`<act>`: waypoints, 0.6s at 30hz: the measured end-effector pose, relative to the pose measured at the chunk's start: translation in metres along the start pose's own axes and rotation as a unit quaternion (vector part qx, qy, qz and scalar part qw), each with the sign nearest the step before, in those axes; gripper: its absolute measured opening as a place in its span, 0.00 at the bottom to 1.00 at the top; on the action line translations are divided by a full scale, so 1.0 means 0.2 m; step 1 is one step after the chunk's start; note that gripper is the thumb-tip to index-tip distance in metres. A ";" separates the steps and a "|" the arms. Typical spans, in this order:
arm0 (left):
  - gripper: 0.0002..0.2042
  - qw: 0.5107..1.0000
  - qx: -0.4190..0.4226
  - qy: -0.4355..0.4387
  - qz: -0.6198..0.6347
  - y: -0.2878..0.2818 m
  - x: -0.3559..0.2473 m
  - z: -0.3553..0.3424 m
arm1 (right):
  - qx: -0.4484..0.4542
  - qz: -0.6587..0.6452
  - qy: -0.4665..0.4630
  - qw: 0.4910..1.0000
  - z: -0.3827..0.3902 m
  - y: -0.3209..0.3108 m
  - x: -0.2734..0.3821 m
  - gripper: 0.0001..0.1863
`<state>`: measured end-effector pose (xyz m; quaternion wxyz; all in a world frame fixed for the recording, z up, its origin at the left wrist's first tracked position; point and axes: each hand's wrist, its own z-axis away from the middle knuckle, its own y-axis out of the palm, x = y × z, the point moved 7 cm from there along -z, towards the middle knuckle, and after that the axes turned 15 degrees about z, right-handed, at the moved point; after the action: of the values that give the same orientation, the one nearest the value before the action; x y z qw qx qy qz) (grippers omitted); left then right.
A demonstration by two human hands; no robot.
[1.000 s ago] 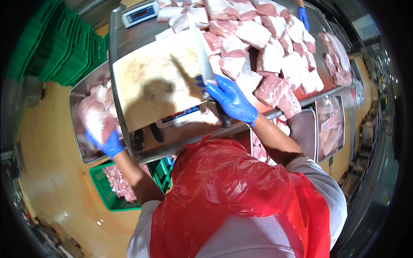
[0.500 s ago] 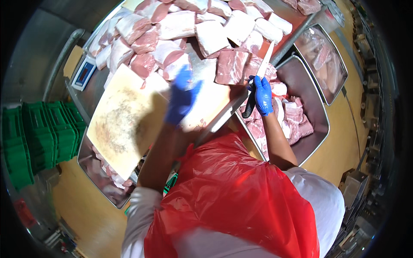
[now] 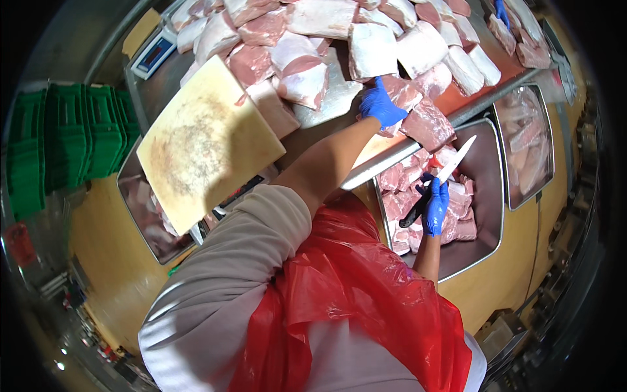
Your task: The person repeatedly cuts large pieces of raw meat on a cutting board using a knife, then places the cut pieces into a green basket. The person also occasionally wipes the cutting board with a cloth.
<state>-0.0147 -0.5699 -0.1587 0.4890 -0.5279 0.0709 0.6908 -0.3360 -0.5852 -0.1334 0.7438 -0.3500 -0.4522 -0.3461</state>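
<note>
My right hand (image 3: 435,208), in a blue glove, is closed around the black handle of a knife (image 3: 456,161). The pale blade points up and to the right, above a metal bin (image 3: 494,222) of cut meat. My left hand (image 3: 381,107), also gloved in blue, reaches over the table with its fingers apart, against a piece of meat (image 3: 405,93). A marbled red piece of meat (image 3: 428,124) lies beside it, overhanging the table's metal edge (image 3: 372,171). Part of another piece shows under the left hand, and some fingertips are hidden.
Many meat slabs (image 3: 320,18) cover the far table. A stained cutting board (image 3: 202,140) lies at left, near a scale (image 3: 154,53). Green crates (image 3: 65,144) are stacked far left. Another bin (image 3: 522,140) holds bagged meat. Another person's gloved hand (image 3: 501,13) shows at top right.
My left hand has swung right from beside the cutting board to the meat. The marbled piece has shifted toward the table edge. The knife stays in my right hand; the view has shifted.
</note>
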 end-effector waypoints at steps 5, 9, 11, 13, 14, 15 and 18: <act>0.67 0.995 0.007 -0.033 0.094 -0.10 0.21 0.16 | 0.161 -0.170 0.024 0.972 -0.17 0.39 0.07 0.21; 0.59 0.931 0.042 -0.116 0.343 -0.02 0.57 0.34 | 0.277 -0.177 0.095 0.940 -0.24 0.65 0.13 0.15; 0.40 0.825 0.119 -0.149 0.532 -0.26 0.41 0.68 | 0.341 -0.147 0.045 0.928 -0.10 0.72 0.35 0.16; 0.31 0.659 0.172 -0.071 0.729 -0.36 0.36 0.85 | 0.425 -0.077 -0.037 0.901 0.04 0.77 0.63 0.20; 0.26 0.639 0.148 -0.001 0.755 -0.49 0.33 0.93 | 0.449 -0.071 -0.077 0.887 0.09 0.79 0.74 0.22; 0.24 0.556 0.166 0.024 0.814 -0.62 0.27 1.08 | 0.468 -0.065 -0.075 0.878 0.21 0.87 0.91 0.22; 0.11 0.703 0.007 0.237 0.671 -0.94 0.40 1.23 | 0.497 -0.086 -0.132 0.853 0.29 1.03 1.08 0.24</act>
<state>-0.0334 -0.2745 -0.0383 -0.1326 -0.4837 0.5249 0.6877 -0.1142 -0.4739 0.0412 0.7195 0.0641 -0.6859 -0.0885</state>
